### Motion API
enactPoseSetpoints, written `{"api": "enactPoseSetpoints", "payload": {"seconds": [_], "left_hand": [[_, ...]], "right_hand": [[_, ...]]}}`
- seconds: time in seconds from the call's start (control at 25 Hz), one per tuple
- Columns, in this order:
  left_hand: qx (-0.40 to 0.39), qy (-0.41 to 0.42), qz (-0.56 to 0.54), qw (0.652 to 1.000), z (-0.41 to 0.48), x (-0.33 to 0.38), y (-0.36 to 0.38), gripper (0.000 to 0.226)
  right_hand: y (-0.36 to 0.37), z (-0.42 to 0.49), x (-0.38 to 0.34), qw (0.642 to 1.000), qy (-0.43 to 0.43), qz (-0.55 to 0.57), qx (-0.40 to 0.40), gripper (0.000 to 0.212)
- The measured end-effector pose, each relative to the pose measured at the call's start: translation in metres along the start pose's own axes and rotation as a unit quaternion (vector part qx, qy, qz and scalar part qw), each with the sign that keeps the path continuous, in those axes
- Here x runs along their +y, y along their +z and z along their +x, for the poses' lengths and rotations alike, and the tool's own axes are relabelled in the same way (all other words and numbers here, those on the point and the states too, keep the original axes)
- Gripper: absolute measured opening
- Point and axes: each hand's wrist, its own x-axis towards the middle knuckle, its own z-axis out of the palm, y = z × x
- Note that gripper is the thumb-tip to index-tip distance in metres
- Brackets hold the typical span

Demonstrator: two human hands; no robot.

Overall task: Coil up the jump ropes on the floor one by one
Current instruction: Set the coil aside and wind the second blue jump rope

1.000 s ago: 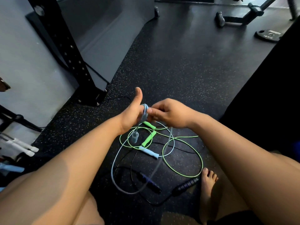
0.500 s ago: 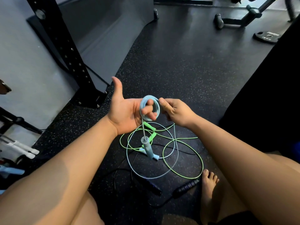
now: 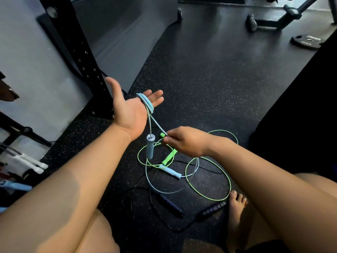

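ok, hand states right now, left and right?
Left hand: open, palm up, blue jump rope coils looped over its straight fingers.
Right hand: pinching that rope's cord.

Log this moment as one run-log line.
step: coiling blue rope | left hand: open, loops round its fingers | right hand: pinches the strand | green rope, black rope: loose on floor

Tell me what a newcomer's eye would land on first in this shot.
The raised left hand, palm up with fingers straight, stands out first: the blue rope is looped around its fingers and one blue handle dangles below. Just to the right and lower, the right hand pinches the same rope's cord. On the floor beneath lie a green rope and a black rope, loose and overlapping.
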Motion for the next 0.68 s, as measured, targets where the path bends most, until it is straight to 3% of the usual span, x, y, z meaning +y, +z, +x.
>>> {"api": "enactPoseSetpoints", "payload": {"seconds": [0.12, 0.24, 0.36, 0.48, 0.68], "left_hand": [[0.012, -0.085, 0.208, 0.974, 0.002, -0.011, -0.003, 0.126], [-0.096, -0.205, 0.331, 0.916, -0.004, -0.021, -0.001, 0.132], [-0.198, -0.264, 0.336, 0.882, -0.014, -0.026, 0.008, 0.136], [-0.232, -0.295, 0.311, 0.873, -0.018, -0.022, 0.015, 0.128], [-0.213, -0.286, 0.195, 0.914, -0.021, -0.010, 0.020, 0.113]], "right_hand": [[-0.013, -0.003, -0.009, 0.998, -0.041, -0.026, 0.051, 0.036], [-0.025, -0.003, -0.006, 0.991, -0.066, -0.020, 0.111, 0.032], [-0.033, -0.002, 0.008, 0.984, -0.056, 0.016, 0.168, 0.037], [-0.037, -0.002, 0.022, 0.975, -0.054, 0.095, 0.191, 0.040], [-0.020, 0.002, 0.042, 0.958, -0.013, 0.178, 0.225, 0.056]]}}
